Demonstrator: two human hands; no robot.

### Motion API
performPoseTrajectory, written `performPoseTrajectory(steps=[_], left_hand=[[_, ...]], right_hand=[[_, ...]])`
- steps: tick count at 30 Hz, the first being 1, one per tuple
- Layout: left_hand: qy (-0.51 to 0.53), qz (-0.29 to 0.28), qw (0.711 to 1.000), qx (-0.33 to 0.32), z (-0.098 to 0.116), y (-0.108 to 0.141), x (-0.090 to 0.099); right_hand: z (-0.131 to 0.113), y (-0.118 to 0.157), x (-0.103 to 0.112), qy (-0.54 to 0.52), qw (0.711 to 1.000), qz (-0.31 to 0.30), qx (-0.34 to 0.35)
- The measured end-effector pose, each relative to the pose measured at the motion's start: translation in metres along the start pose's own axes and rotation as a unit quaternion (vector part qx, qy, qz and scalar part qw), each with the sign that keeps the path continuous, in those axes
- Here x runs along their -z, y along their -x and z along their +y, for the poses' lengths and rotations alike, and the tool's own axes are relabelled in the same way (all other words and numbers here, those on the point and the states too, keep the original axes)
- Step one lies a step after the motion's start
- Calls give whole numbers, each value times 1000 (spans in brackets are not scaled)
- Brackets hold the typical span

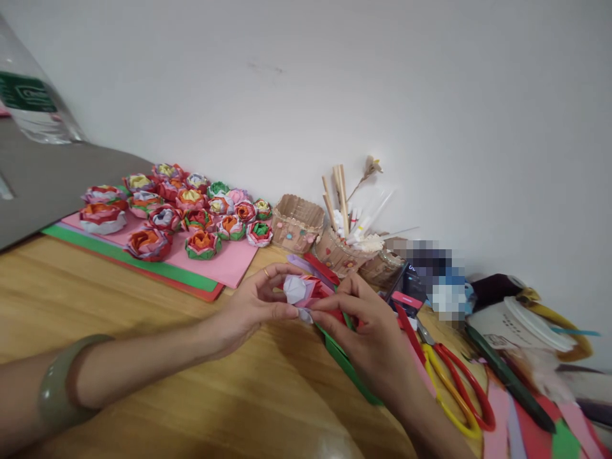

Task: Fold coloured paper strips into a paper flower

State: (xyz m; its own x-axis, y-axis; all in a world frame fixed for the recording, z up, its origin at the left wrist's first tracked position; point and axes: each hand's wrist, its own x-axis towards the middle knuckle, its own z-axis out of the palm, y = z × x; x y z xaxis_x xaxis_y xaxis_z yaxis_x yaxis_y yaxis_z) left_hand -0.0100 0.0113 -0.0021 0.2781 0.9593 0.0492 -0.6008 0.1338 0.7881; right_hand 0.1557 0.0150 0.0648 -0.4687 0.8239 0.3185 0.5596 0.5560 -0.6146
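Note:
A small folded paper flower (pixel 296 290), white, pink and red, is held between both hands above the wooden table. My left hand (pixel 253 306) grips its left side, thumb below and fingers curled behind. From the right, the thumb and forefinger of my right hand (pixel 361 319) pinch its lower edge. Just behind the flower lie red and purple paper strips (pixel 321 268). Below my right hand is a green paper piece or box (pixel 351 370), partly hidden by the hand.
Several finished paper flowers (pixel 191 201) sit on stacked coloured sheets (pixel 239 261) at the left. Behind stand decorated baskets (pixel 296 223), one holding sticks. At the right are scissors (pixel 459 389), a phone (pixel 406 290), a dark green tool (pixel 511 382), a white tub (pixel 516 325) and paper scraps.

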Motion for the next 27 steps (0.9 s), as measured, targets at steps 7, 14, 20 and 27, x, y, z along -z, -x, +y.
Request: performPoseTrajectory(steps=[7,14,20,27], left_hand=[[-15,0,1000,-3,-2,0,2],[-23,15,1000,-8,0,0,1],[52,1,998,38,2,2,-1],[69,-11,992,103,4,2,3]], right_hand=[[1,-3,0,9,999,-31,-11],[5,-3,3,27,997,-76,7],[4,-4,4,20,998,-64,-7],[6,-4,3,47,996,-71,1]])
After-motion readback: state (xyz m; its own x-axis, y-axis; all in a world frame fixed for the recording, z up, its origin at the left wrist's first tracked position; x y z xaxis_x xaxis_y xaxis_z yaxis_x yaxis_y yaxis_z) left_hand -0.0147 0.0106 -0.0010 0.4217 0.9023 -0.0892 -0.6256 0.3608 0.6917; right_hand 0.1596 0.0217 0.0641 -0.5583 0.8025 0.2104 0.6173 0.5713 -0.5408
